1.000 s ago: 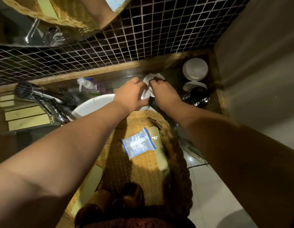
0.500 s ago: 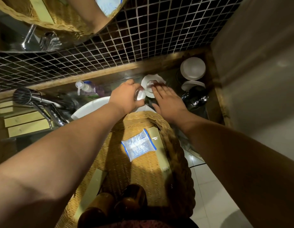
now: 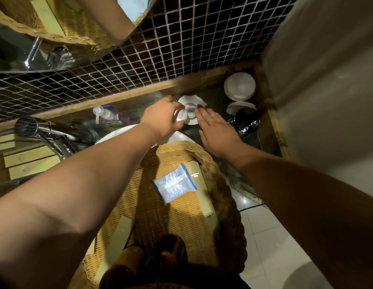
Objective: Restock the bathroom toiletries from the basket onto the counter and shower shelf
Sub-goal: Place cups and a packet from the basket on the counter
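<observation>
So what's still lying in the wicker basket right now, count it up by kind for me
Blue-and-white plastic packets: 1
Long pale green boxes: 2 (one by the right rim, one at lower left)
Dark brown bottles: 2 (left, right)
Total: 5 showing; anything under the arms is hidden.

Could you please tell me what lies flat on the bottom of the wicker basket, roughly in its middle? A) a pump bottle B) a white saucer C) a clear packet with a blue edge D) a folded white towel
C: a clear packet with a blue edge lies flat on the woven bottom of the wicker basket.
</observation>
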Demonstrator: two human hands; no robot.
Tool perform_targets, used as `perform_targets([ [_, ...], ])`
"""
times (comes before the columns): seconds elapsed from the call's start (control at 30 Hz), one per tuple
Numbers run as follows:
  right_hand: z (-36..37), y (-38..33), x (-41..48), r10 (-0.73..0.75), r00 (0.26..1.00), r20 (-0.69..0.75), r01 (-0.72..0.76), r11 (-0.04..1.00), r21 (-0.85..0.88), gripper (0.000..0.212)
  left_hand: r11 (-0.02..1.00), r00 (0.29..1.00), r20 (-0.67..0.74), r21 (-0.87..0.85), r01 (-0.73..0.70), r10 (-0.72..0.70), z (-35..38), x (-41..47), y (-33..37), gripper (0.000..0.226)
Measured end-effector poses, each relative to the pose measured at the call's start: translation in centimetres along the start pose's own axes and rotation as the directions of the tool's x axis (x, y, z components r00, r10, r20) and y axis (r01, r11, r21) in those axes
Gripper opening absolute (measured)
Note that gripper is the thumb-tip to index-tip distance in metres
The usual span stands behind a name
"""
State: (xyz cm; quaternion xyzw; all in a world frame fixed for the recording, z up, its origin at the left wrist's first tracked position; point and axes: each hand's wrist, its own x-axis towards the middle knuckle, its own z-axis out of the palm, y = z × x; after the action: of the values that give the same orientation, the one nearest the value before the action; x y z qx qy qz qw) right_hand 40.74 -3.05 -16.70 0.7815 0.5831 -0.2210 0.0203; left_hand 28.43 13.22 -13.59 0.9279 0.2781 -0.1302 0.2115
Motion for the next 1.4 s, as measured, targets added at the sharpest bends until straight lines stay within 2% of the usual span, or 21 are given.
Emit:
perform_targets([
  [0.23, 1.9, 1.1, -4.9, -0.080, 0.993, 0.082, 0.086, 0.993, -0.077, 0.072, 0.994, 0.995, -0.027, 0.051, -0.094, 0.096, 0.4, 1.2, 1.9, 0.047],
  [0.37, 3.4, 1.6, -7.2, -0.046, 0.989, 0.141, 0.058, 0.994, -0.089, 0.077, 0.983, 0.989, 0.003, 0.109, -0.146, 0.146, 0.5, 2.2, 2.7, 0.050],
  [0.5, 4.5, 2.0, -8.7, 0.001, 0.986, 0.168, 0.004, 1.000, -0.029, 0.081, 0.983, 0.994, 0.007, 0.149, -0.106, 0.106, 0.6, 2.6, 2.8, 0.047],
  [0.67, 5.2, 1.5, -10.0, -0.039, 0.990, 0.139, 0.033, 0.999, 0.041, 0.070, 0.981, 0.996, -0.002, 0.172, -0.085, 0.087, 1.0, 2.6, 2.6, 0.042],
  [0.83, 5.9, 0.7, -10.4, -0.040, 0.995, 0.096, 0.038, 0.999, 0.016, 0.072, 0.989, 0.997, 0.012, 0.125, -0.075, 0.074, 1.4, 2.6, 2.1, 0.040],
  [0.97, 6.3, 0.7, -10.2, -0.013, 0.988, 0.152, 0.014, 1.000, -0.006, 0.081, 0.976, 0.993, 0.013, 0.183, -0.114, 0.114, 1.4, 2.6, 2.2, 0.039],
  [1.1, 6.7, 0.7, -10.4, 0.009, 0.986, 0.164, -0.008, 1.000, -0.004, 0.084, 0.923, 0.979, -0.005, 0.336, -0.190, 0.203, 1.8, 2.0, 1.7, 0.062],
  [1.23, 6.6, 0.6, -10.0, 0.087, 0.977, 0.194, -0.084, 0.996, -0.026, 0.093, 0.828, 0.947, 0.065, 0.469, -0.307, 0.315, 1.7, 1.4, 0.6, 0.089],
  [1.33, 6.3, 0.4, -9.9, 0.114, 0.969, 0.220, -0.102, 0.993, -0.067, 0.097, 0.803, 0.939, 0.150, 0.487, -0.343, 0.310, 1.3, 1.1, -0.2, 0.092],
  [1.4, 6.1, 0.3, -10.0, 0.122, 0.969, 0.216, -0.106, 0.991, -0.082, 0.095, 0.814, 0.932, 0.224, 0.458, -0.358, 0.283, 1.1, 0.6, -0.5, 0.086],
])
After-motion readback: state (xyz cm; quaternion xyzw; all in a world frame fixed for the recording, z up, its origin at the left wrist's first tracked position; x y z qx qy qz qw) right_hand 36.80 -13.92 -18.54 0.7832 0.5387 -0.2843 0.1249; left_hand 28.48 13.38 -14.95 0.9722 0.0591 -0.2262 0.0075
